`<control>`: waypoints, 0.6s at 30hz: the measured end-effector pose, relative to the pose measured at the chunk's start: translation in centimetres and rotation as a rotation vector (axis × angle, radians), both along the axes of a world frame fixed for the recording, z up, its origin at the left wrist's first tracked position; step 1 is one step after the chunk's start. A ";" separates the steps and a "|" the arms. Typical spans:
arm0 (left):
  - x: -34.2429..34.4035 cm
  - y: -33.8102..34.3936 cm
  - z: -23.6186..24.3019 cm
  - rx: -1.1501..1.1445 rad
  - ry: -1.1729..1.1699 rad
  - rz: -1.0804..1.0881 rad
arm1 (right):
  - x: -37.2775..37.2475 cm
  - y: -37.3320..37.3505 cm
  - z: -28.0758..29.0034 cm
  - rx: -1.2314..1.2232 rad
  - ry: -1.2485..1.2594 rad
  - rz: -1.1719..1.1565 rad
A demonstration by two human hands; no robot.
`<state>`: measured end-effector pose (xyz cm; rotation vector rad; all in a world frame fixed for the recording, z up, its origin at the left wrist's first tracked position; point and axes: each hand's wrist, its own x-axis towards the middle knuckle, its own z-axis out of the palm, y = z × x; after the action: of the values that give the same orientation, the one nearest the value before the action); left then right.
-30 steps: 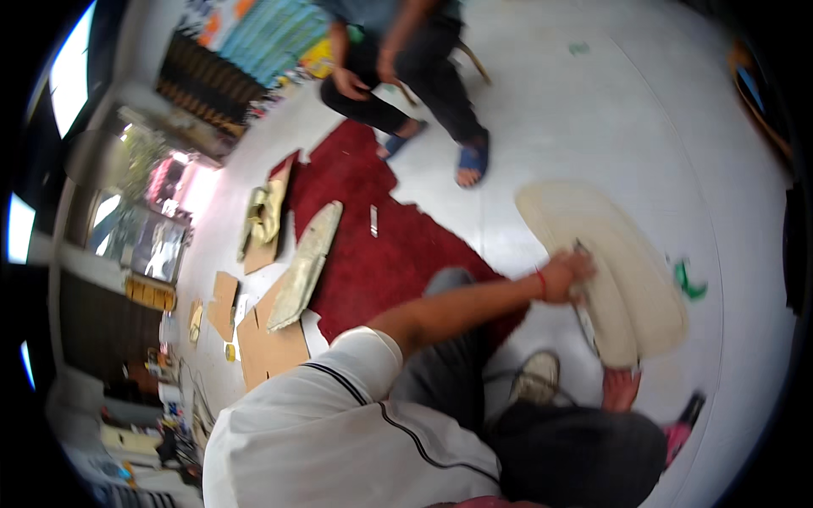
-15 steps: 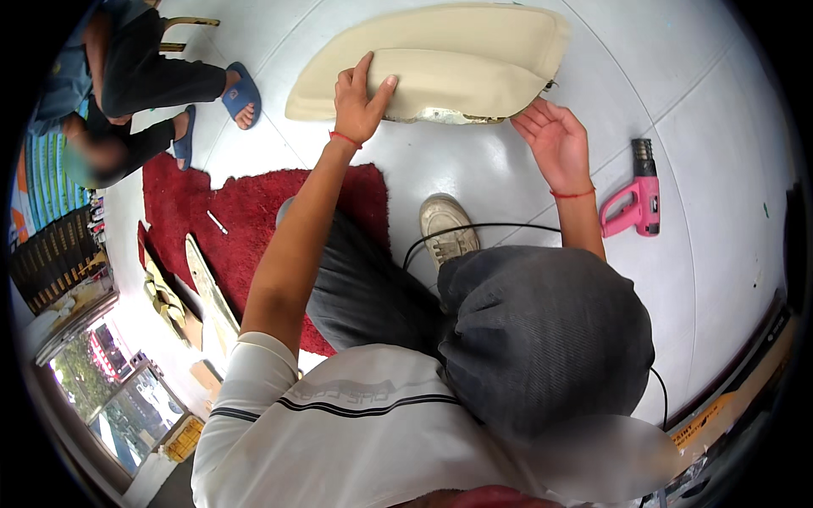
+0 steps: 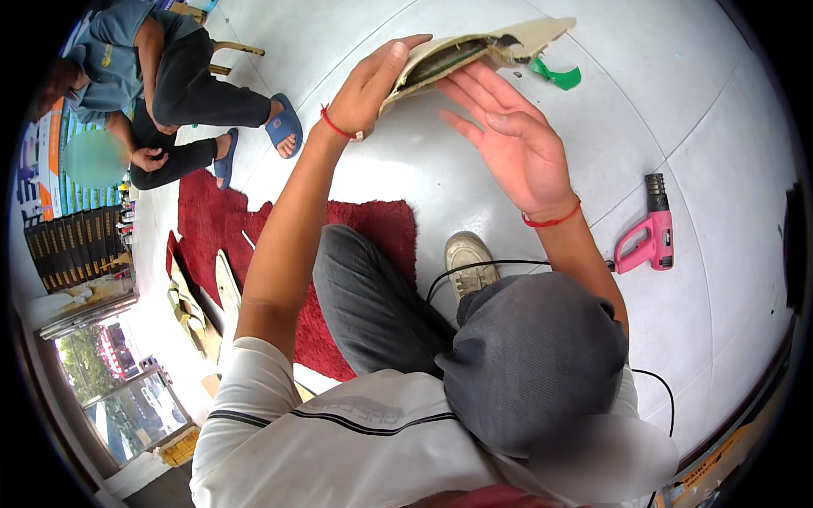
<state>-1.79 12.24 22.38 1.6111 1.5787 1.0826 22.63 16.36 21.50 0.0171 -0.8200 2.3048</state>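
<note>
A beige padded panel [image 3: 533, 42] is held up in front of me, tilted nearly edge-on, its rough underside and lower rim showing. My left hand [image 3: 370, 89] grips its left end, with the thumb along the near side; some of its fingers are hidden. Beneath the panel, my right hand [image 3: 521, 148] has its fingers stretched out, palm turned up. Its fingertips reach the underside near the rim, and whether they press on it I cannot tell.
A pink heat gun [image 3: 656, 233] lies on the tiles at right, near a black cable [image 3: 500, 264]. A green scrap [image 3: 559, 76] is beyond my right hand. A red rug [image 3: 385, 245] and trim pieces [image 3: 227, 284] lie at left. Another person [image 3: 182, 93] sits at far left.
The panel has been lifted and tipped from showing its broad beige face to nearly edge-on. Both hands have shifted with it, and the green scrap has come into sight.
</note>
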 end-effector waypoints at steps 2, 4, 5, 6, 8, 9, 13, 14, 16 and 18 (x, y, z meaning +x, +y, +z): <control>0.7 0.0 0.8 0.053 -0.020 -0.023 | -0.1 0.0 0.7 -0.007 0.029 -0.031; 2.2 -0.2 1.0 0.222 0.107 -0.019 | 0.1 0.4 1.5 0.029 0.033 -0.085; 3.3 -0.4 1.0 0.306 0.165 -0.012 | 0.4 0.7 2.0 0.075 0.028 -0.103; 4.1 -0.6 1.4 0.350 0.205 -0.039 | 0.7 1.2 2.6 0.120 0.024 -0.121; 6.4 -1.1 2.4 0.437 0.252 -0.005 | 1.3 1.6 3.8 0.187 -0.001 -0.156; 7.2 -1.2 2.7 0.461 0.261 0.010 | 1.6 1.6 4.3 0.189 -0.016 -0.155; 8.3 -1.0 3.0 0.502 0.241 0.028 | 2.2 2.1 5.2 0.205 -0.084 -0.165; 8.4 -0.9 2.7 0.494 0.232 0.040 | 2.4 2.3 5.3 0.211 -0.100 -0.169; 8.2 -0.9 2.5 0.500 0.242 0.024 | 2.3 1.9 5.5 0.211 -0.131 -0.196; 7.2 -0.8 2.2 0.490 0.231 0.002 | 1.9 1.5 5.6 0.195 -0.116 -0.204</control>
<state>5.45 11.46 24.54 2.1195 1.5323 1.4045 24.50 17.88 27.06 -0.1100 -1.0540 2.0435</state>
